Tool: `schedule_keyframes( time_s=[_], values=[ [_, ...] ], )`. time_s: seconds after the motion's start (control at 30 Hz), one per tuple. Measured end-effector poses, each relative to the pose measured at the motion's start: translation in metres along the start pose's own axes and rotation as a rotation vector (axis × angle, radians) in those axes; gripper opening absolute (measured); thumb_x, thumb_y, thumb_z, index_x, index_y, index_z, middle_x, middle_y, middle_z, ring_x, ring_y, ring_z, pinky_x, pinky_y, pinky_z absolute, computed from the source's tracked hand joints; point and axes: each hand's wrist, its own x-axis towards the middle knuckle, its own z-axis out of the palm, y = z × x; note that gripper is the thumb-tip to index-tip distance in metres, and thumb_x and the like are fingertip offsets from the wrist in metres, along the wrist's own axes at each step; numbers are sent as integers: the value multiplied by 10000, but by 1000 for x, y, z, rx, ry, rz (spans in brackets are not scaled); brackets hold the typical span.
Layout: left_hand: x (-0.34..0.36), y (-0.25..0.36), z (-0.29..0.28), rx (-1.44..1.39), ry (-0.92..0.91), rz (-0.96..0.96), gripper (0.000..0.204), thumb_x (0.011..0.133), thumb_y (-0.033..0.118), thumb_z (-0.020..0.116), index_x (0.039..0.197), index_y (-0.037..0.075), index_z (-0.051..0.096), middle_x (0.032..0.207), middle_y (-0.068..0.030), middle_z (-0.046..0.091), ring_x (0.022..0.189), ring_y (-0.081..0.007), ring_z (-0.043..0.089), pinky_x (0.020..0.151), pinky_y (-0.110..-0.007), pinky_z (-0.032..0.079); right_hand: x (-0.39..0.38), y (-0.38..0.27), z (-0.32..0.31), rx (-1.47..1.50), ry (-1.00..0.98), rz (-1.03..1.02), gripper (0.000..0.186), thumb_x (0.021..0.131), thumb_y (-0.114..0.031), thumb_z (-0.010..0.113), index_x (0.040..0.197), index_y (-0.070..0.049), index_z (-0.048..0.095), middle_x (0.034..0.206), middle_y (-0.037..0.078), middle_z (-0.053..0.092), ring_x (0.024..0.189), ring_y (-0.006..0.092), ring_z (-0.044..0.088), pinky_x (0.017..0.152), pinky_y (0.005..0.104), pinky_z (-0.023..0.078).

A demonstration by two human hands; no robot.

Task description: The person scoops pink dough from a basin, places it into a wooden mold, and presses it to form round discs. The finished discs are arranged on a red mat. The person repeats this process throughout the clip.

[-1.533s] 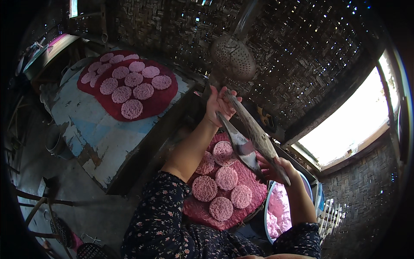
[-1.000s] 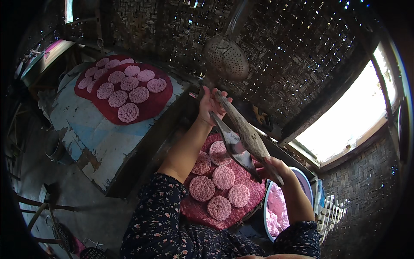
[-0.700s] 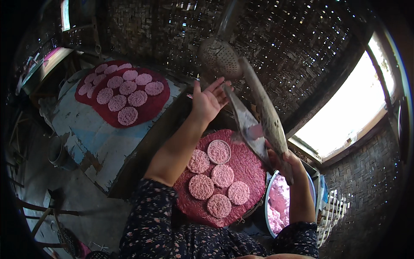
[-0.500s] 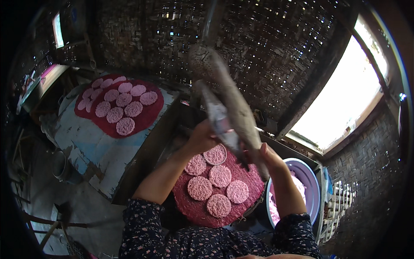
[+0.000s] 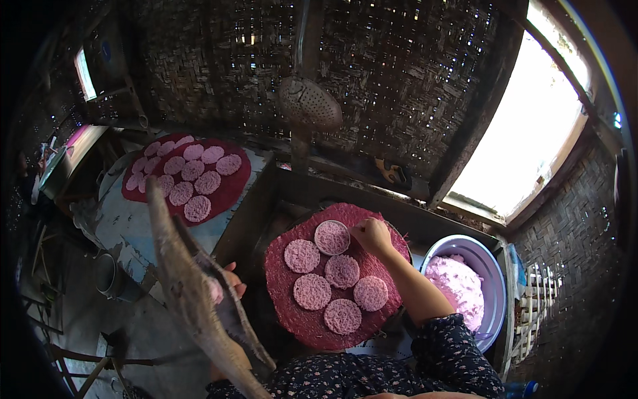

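Observation:
My left hand (image 5: 234, 279) is partly hidden behind a long two-armed wooden press (image 5: 193, 296), its fingers curled around it. The press stands tilted at my left side, with a bit of pink dough (image 5: 214, 290) between its arms. My right hand (image 5: 371, 234) is closed in a pinch at the right rim of a thin pale ring mould (image 5: 348, 242). Inside that ring lies a round of squiggly pink dough strands (image 5: 331, 237). Several similar rounds (image 5: 312, 292) lie on a round dark-red mat (image 5: 286, 326) in front of me.
A purple basin (image 5: 495, 312) of pink dough (image 5: 455, 286) stands at the right. More rounds lie on red mats (image 5: 229, 187) on a worn table (image 5: 126, 223) at the left. A perforated ladle (image 5: 310, 104) hangs on the woven wall, and a handsaw (image 5: 392, 173) lies below it.
The press has swung from above the mat down to my left side, with my left hand. My right hand has let go of the press and moved to the ring mould.

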Motion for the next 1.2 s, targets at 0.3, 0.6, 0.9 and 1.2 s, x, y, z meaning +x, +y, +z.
schedule_keyframes(
  time_s=[0.3, 0.6, 0.9, 1.2],
  values=[
    [-37, -38, 2, 122, -182, 208, 676, 894, 569, 349, 1030, -53, 576, 1060, -196, 582, 993, -335, 534, 889, -499, 413, 3, -7, 10, -132, 137, -221, 197, 686, -212, 574, 647, -40, 662, 773, 144, 623, 777, 317, 611, 704, 430, 503],
    [-49, -62, 21, 201, -342, 262, 577, 947, 426, 369, 1017, -110, 569, 950, -207, 590, 837, -337, 578, 804, -479, 477, 13, -8, -22, -91, 140, -178, 193, 664, -194, 554, 627, -34, 654, 734, 153, 606, 724, 322, 607, 669, 428, 503],
    [-47, -73, -41, 113, -294, 353, 668, 964, 529, 189, 1065, -27, 547, 1017, -189, 570, 993, -400, 585, 890, -602, 441, 9, -26, -17, -229, 32, -174, 191, 661, -195, 574, 670, -32, 673, 805, 164, 642, 809, 325, 631, 690, 423, 521],
    [-38, -87, -4, 110, -440, 482, 623, 991, 462, 120, 934, 50, 585, 1046, -182, 548, 1036, -394, 554, 916, -568, 436, 24, -56, -23, -458, -184, -146, 203, 670, -215, 632, 744, -35, 688, 904, 157, 657, 877, 296, 635, 736, 396, 531]
  ],
)
